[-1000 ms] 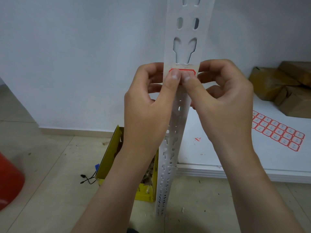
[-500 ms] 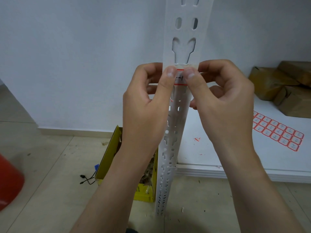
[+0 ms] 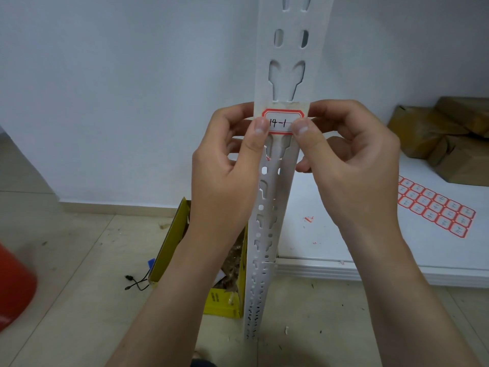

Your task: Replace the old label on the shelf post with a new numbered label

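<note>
A white slotted shelf post [image 3: 288, 83] stands upright in the middle of the view. A red-bordered label [image 3: 281, 118] reading "14-1" lies flat on its face, just below a keyhole slot. My left hand [image 3: 227, 170] wraps the post from the left, its thumb pressing on the label's lower left corner. My right hand [image 3: 349, 160] wraps it from the right, its thumb on the label's lower right corner. The rest of the writing is hidden under the right thumb.
A sheet of red-bordered labels [image 3: 436, 207] and small red scraps [image 3: 308, 219] lie on the white shelf board [image 3: 344, 250] at right. Brown wrapped parcels [image 3: 449, 139] sit behind. A yellow box [image 3: 195, 260] and a red object [image 3: 13, 284] stand on the tiled floor.
Both thumbs have slid apart and down off the label's middle to its lower corners, uncovering the red border and the writing. The hands stay wrapped around the post.
</note>
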{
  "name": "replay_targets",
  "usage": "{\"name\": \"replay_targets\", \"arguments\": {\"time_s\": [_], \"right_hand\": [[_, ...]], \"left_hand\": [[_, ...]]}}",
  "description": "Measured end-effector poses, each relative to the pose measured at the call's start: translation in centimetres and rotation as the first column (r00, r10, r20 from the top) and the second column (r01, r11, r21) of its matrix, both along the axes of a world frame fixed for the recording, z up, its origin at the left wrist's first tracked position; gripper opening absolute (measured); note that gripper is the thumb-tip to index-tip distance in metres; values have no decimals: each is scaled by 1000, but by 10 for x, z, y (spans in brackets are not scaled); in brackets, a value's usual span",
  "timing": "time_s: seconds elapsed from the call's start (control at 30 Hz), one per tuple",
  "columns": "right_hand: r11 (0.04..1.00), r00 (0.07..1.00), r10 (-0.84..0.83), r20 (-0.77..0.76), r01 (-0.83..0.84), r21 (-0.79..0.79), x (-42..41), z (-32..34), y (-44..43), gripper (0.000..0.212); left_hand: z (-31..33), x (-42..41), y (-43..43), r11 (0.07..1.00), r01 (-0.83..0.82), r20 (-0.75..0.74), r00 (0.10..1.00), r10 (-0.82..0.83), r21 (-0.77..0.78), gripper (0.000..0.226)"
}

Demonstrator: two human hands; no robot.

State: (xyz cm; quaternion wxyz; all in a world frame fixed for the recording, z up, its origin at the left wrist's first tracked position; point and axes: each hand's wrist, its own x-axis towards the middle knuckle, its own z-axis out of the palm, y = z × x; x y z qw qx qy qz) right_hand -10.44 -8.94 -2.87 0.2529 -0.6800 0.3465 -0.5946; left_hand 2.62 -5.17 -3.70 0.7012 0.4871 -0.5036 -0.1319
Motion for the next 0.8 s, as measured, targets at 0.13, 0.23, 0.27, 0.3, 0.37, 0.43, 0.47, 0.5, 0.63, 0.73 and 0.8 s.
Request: {"name": "replay_targets", "arguments": {"time_s": [0.13, 0.23, 0.27, 0.3, 0.37, 0.43, 0.47, 0.5, 0.63, 0.73, 0.8], "right_hand": [[1000, 1000, 14, -26, -14, 7, -2, -3, -2, 20], [1000, 999, 12, -34, -12, 7, -1, -3, -1, 22], [1000, 999, 6, -36, -6, 8, 0, -3, 0, 22], [1000, 999, -2, -34, 2, 9, 0, -2, 0, 23], [1000, 999, -21, -34, 21, 14, 2, -1, 1, 25], [999, 999, -25, -36, 26, 22, 3, 1, 2, 25], [999, 999, -19, -38, 20, 26, 2, 1, 2, 25], [999, 999, -11, -40, 13, 32, 1, 2, 3, 23], [997, 999, 14, -44, -11, 73, -7, 7, 8, 12], [995, 997, -37, -72, 44, 85, -22, 16, 16, 20], [996, 1000, -28, 13, 27, 83, -39, 25, 28, 23]], "left_hand": [[-3, 1, 0, 1000, 1, 32, 999, -1, -3, 35], [-4, 1, -1, 1000, -8, 53, 999, 9, -14, 36], [-5, 1, -1, 1000, -12, 57, 998, 13, -21, 36], [-5, 1, -1, 1000, -8, 57, 998, 10, -26, 36], [-6, 1, -2, 999, -23, 68, 997, 24, -27, 37], [-7, 2, -2, 999, -31, 94, 995, 33, -25, 36], [-8, 2, -3, 999, -27, 107, 994, 30, -27, 34], [-8, 2, -2, 999, -24, 113, 993, 27, -30, 32], [-7, 5, 0, 1000, -26, 135, 990, 27, -4, 28], [-1, 10, 5, 997, -16, 141, 990, 4, 79, 28], [7, 17, 17, 992, -50, 153, 988, 32, 113, 29]]}}
